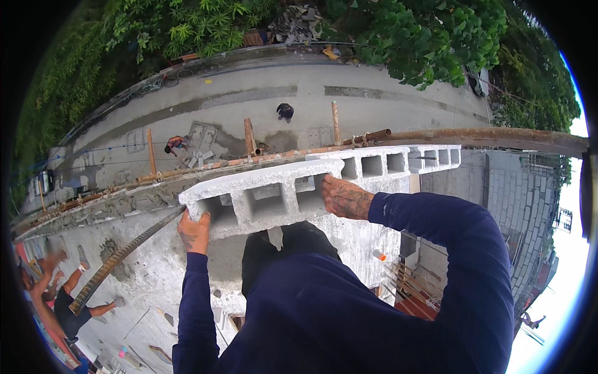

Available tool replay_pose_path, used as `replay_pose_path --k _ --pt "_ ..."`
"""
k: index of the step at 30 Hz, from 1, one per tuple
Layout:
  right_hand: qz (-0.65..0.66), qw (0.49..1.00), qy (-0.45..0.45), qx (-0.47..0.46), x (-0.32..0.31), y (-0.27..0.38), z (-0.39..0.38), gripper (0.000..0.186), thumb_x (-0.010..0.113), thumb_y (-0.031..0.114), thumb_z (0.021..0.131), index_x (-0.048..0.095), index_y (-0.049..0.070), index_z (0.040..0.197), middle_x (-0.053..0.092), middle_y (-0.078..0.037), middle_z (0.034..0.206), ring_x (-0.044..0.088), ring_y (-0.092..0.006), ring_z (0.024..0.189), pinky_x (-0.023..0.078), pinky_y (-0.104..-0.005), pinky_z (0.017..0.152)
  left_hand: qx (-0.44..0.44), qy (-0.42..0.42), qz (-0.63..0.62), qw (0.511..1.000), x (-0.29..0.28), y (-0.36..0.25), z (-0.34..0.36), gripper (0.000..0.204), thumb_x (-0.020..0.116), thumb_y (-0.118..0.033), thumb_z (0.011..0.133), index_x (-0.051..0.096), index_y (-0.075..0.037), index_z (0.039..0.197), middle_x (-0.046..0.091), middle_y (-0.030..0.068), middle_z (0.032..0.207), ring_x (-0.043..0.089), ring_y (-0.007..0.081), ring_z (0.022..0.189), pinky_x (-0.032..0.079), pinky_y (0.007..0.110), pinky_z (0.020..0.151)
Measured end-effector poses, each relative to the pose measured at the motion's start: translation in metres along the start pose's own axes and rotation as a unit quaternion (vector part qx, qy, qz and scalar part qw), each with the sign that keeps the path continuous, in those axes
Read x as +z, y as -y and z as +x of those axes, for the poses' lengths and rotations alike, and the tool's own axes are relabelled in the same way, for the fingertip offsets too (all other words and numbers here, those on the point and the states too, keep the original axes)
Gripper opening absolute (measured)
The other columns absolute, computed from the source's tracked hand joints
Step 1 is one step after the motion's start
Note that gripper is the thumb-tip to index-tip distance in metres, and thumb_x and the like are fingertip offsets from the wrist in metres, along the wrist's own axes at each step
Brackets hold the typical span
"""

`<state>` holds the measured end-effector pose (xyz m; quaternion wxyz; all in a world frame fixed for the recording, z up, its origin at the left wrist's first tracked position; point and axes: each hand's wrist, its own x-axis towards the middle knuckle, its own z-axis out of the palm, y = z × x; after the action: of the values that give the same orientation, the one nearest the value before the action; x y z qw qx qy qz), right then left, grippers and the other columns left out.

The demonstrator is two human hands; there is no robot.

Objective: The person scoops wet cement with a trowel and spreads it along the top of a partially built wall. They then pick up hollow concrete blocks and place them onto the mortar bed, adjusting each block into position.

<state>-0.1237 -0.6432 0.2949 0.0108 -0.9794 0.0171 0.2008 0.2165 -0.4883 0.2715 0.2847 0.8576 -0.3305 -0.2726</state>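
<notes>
A grey hollow concrete block (240, 198) lies across the top of the wall in front of me, its row of square openings facing up toward me. My left hand (194, 232) grips its left end, with the thumb over the edge. At the right end, my right hand (346, 198) is closed on the block's edge, the fingertips curled at an opening. Beyond my right hand, another hollow block (372, 163) continues the row, and a farther block (436, 156) follows it. A ribbed steel bar (118, 265) sticks out beside my left hand.
A rusty pipe (492, 137) runs along the wall's outer side, with upright posts (336, 121) on the edge. Far below is a street (249, 103) with two people. At lower left another person (68, 308) is near the wall. An orange pipe end (379, 255) pokes out at right.
</notes>
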Motion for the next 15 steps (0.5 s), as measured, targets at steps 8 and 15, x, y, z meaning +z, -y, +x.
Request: replay_pose_path --k 8,15 --pt "-0.024 0.998 0.046 -0.027 -0.014 -0.003 0.005 0.016 0.055 0.018 0.075 0.067 0.012 0.067 0.060 -0.003 0.063 0.057 -0.0187 0.072 0.034 -0.0333 0.080 -0.021 0.015 -0.055 0.998 0.008 0.027 0.003 0.030 0.065 -0.009 0.072 0.059 0.004 0.098 0.065 0.0122 0.085 0.061 0.0203 0.075 0.046 0.030 0.072" --pt "0.000 0.997 0.076 -0.019 -0.021 0.000 0.004 0.017 0.055 0.022 0.078 0.068 0.016 0.070 0.062 0.000 0.066 0.058 -0.0178 0.072 0.031 -0.0337 0.082 -0.019 0.038 -0.067 0.997 0.009 0.030 0.011 0.031 0.065 -0.008 0.072 0.059 0.005 0.099 0.064 0.0112 0.087 0.059 0.0185 0.076 0.045 0.030 0.073"
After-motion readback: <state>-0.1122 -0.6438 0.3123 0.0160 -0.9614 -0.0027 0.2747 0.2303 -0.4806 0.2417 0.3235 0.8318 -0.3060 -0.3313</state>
